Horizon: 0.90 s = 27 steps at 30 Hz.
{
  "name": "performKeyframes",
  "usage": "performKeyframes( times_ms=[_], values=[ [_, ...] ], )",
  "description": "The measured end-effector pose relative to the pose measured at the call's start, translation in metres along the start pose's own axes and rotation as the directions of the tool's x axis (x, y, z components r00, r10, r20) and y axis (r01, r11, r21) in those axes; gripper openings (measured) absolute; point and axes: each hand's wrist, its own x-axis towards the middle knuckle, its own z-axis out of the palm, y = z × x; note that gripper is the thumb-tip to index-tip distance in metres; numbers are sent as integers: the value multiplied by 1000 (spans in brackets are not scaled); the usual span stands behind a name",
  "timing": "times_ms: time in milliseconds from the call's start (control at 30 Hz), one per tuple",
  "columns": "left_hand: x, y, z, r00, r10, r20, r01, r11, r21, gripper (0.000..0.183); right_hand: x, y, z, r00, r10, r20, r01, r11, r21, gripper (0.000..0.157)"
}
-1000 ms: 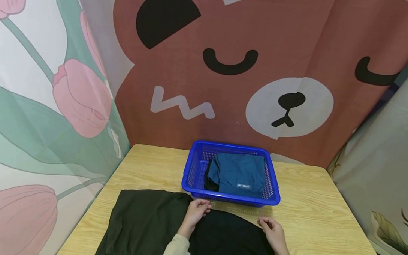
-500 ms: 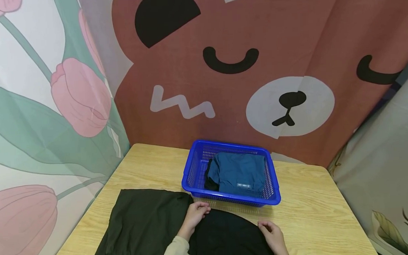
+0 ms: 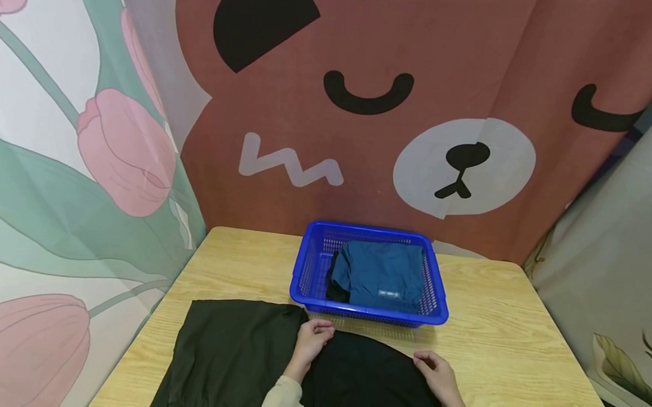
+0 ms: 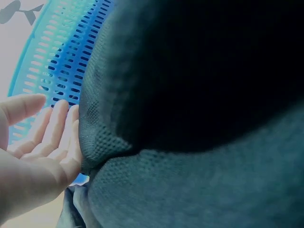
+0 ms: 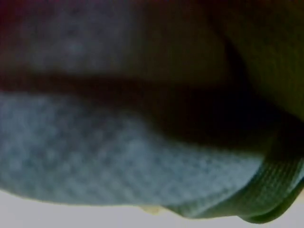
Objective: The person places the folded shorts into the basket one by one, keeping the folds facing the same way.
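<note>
A black garment [image 3: 370, 375] lies spread at the table's front, its upper edge curving between both hands. My left hand [image 3: 311, 343] is at its upper left corner; in the left wrist view the left hand [image 4: 42, 152] has its thumb apart from loosely extended fingers that touch the mesh cloth [image 4: 102, 137]. My right hand [image 3: 440, 376] pinches the garment's upper right edge between thumb and fingers. Blurred fabric [image 5: 95, 152] fills most of the right wrist view, hiding that hand. Left of the black garment lies a dark green garment [image 3: 234, 356], flat with some wrinkles.
Behind the garments a blue plastic basket [image 3: 301, 276] stands on the wooden table [image 3: 497, 323]. Inside it lie a folded blue garment [image 3: 387, 270] and a black one [image 3: 337, 290] partly beneath. A bear-printed cloth [image 3: 283, 199] hangs at the back, with patterned cloths on both sides.
The right hand's thumb and fingers have closed on the black garment's edge since the earliest frame. The left hand stays at the corner. The head view has tilted slightly.
</note>
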Motion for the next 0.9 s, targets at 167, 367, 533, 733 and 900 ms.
performKeyframes(
  times_ms=[167, 367, 533, 733, 900],
  values=[
    [-3, 7, 2, 997, 54, -57, -51, 998, 39, 21, 0, 2, -6, 1000, 11, 20, -11, 1000, -16, 20],
    [13, -23, 1, 983, 133, -128, -115, 984, 137, 14, -1, 4, -10, 1000, 15, 23, -14, 999, -34, 20],
    [16, -28, -1, 968, 186, -170, -145, 963, 229, 10, -1, 5, -13, 999, 31, 30, -30, 999, -44, 21],
    [17, -28, -5, 967, 192, -168, -138, 947, 290, 9, 0, 8, -17, 995, 88, 52, -85, 995, -61, 23],
    [16, -31, -7, 960, 229, -165, -157, 919, 362, 11, -2, 7, -19, 992, 105, 68, -102, 993, -51, 24]
  ],
)
